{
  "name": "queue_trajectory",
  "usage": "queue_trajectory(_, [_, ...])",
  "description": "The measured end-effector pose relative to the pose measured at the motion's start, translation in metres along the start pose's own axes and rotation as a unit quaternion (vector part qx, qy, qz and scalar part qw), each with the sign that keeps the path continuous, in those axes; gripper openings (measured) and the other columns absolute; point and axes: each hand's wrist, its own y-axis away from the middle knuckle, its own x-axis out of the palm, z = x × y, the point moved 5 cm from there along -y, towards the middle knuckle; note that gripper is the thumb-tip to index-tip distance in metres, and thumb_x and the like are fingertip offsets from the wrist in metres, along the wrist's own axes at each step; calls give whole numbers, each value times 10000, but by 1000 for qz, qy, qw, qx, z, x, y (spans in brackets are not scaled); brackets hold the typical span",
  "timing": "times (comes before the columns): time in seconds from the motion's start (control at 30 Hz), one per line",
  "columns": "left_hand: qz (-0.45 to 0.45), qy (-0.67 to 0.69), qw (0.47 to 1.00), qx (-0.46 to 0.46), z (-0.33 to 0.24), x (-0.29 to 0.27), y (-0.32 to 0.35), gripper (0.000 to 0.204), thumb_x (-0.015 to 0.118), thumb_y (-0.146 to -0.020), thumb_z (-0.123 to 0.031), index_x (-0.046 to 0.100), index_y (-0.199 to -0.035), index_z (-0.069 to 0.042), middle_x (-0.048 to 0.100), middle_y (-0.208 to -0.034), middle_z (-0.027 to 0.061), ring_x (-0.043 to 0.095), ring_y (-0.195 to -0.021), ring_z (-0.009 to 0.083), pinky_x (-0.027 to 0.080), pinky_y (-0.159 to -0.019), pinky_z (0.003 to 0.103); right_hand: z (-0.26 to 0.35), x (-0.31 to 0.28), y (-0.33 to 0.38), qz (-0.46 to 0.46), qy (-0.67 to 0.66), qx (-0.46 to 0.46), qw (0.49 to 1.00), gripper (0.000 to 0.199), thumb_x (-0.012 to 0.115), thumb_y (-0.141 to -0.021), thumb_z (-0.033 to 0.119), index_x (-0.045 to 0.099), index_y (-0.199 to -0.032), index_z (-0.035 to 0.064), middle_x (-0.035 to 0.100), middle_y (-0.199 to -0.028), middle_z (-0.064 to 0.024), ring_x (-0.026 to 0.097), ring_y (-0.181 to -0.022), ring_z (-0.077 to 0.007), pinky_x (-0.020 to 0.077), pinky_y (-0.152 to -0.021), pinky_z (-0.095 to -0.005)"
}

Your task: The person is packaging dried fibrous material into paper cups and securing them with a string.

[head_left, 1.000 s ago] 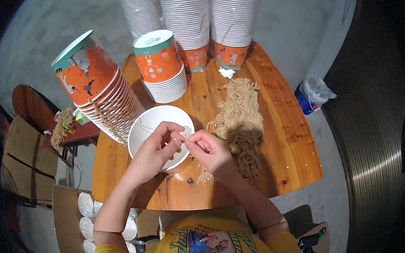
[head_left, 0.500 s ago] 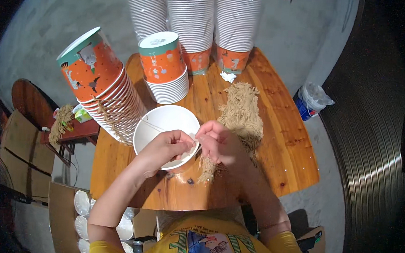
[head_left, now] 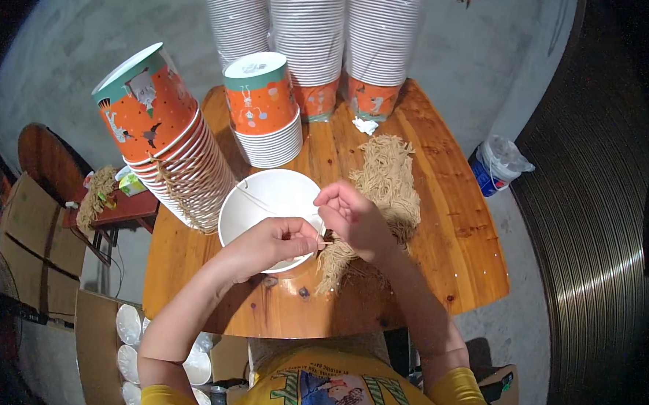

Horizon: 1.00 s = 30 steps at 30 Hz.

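Note:
A white-lined paper bucket [head_left: 266, 196] stands open side up near the front of the wooden table. A thin tan cord [head_left: 246, 192] passes through its far left rim and trails across the inside. At the right rim, my left hand [head_left: 274, 245] pinches a cord end between thumb and forefinger. Just above it my right hand [head_left: 351, 217] is closed with bent fingers, close to the rim; what its fingertips hold is too small to make out. A thick bundle of tan cords [head_left: 388, 169] lies beyond and partly under my right hand, with loose ends by the bucket.
On the left leans a stack of orange-and-green buckets [head_left: 153, 113] with cord handles. A shorter stack [head_left: 260, 104] and tall wrapped stacks [head_left: 304, 33] stand at the back, near crumpled white paper [head_left: 365, 125]. A cardboard box [head_left: 97, 344] of buckets sits below left.
My left hand has moved slightly right and down along the rim. My right hand has lifted a little, and the two hands' fingertips are farther apart. The bucket has shifted slightly right.

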Motion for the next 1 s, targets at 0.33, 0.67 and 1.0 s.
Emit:
queue_trajectory(0.33, [-3, 19, 1000, -13, 4, -3, -6, 127, 590, -915, -130, 620, -970, -19, 546, -788, -46, 459, -696, 26, 390, -610, 185, 25, 7, 46, -81, 97, -113, 986, 107, 661, -802, 20, 569, -823, 71, 461, -658, 52, 415, -575, -30, 354, -508, -206])
queue_trajectory(0.67, [-1, 86, 996, -32, 7, -6, -12, 72, 581, -878, -81, 582, -938, -40, 541, -773, -32, 468, -633, 34, 374, -546, 178, 27, 28, 57, -108, 103, -85, 985, 121, 669, -797, 11, 559, -800, 63, 472, -656, 29, 422, -565, -35, 367, -504, -215])
queue_trajectory(1.0, [6, 182, 980, -77, 6, 0, -11, 99, 575, -877, -66, 565, -971, -35, 566, -806, -11, 510, -664, 45, 422, -593, 174, 28, 35, 62, -182, 268, -222, 920, 119, 705, -768, 26, 611, -835, 57, 565, -697, -44, 529, -541, -130, 431, -491, -271])
